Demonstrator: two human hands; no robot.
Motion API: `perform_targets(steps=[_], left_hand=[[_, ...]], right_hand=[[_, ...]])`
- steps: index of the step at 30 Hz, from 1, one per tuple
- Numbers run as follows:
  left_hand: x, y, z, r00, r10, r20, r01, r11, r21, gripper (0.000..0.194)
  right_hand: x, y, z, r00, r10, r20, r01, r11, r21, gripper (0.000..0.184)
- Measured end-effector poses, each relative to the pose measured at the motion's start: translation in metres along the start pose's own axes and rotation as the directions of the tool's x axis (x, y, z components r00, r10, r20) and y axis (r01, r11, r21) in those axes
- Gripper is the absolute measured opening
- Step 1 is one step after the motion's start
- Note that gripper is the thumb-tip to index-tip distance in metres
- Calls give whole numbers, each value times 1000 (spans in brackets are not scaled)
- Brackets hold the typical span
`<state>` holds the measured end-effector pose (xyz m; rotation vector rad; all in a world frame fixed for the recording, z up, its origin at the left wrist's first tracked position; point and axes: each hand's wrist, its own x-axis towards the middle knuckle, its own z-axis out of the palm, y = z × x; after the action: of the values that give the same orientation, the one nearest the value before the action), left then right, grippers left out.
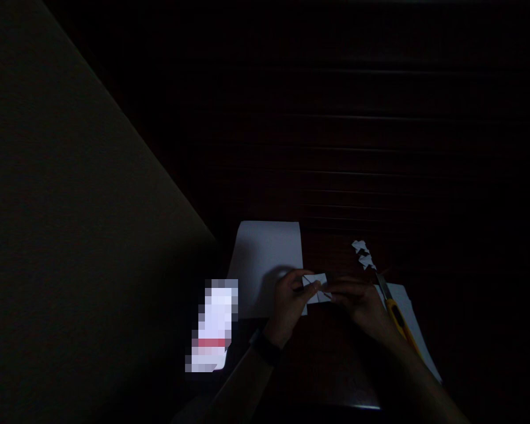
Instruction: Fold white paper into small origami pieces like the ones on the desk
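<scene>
A small square of folded white paper [310, 281] with crease lines is held up between both hands over the dark table. My left hand [288, 301] grips its left side, thumb pressed on the front face and fingers behind. At its right edge, my right hand [361, 303] has its fingertips closed on the paper's lower right corner. A dark band [267, 347] circles my left wrist. Beneath and behind my left hand lies a larger white sheet [269, 247]. Yellow-handled scissors [397, 318] rest just beyond my right hand, partly covered by it.
Several small folded paper pieces [363, 254] lie at the back right. Under the scissors are more white sheets [417, 330]. A lit, pixelated screen [216, 318] glows at the left. A pale wall [92, 235] rises on the left, and the room is very dark.
</scene>
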<state>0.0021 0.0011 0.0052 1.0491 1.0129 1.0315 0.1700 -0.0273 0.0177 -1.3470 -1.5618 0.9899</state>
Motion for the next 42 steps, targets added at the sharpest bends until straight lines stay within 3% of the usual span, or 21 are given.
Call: perform_targets(steps=[6, 13, 21, 29, 42], left_hand=[[1, -6, -2, 1000, -24, -10, 24, 999, 27, 32], [1, -10, -1, 999, -34, 32, 32, 998, 54, 28], [1, -11, 0, 1000, 5, -11, -4, 995, 97, 33], [-3, -2, 6, 998, 64, 13, -65, 981, 183, 28], [-5, -5, 7, 994, 91, 68, -108, 944, 313, 23]], right_hand=[[1, 4, 3, 994, -106, -39, 102, 991, -89, 17], [0, 4, 1, 995, 38, -88, -46, 995, -93, 14], [0, 2, -1, 998, 50, -30, -53, 993, -109, 13], [4, 0, 6, 966, 181, -185, -187, 982, -11, 13], [3, 3, 10, 943, 241, -232, -247, 969, 1, 8]])
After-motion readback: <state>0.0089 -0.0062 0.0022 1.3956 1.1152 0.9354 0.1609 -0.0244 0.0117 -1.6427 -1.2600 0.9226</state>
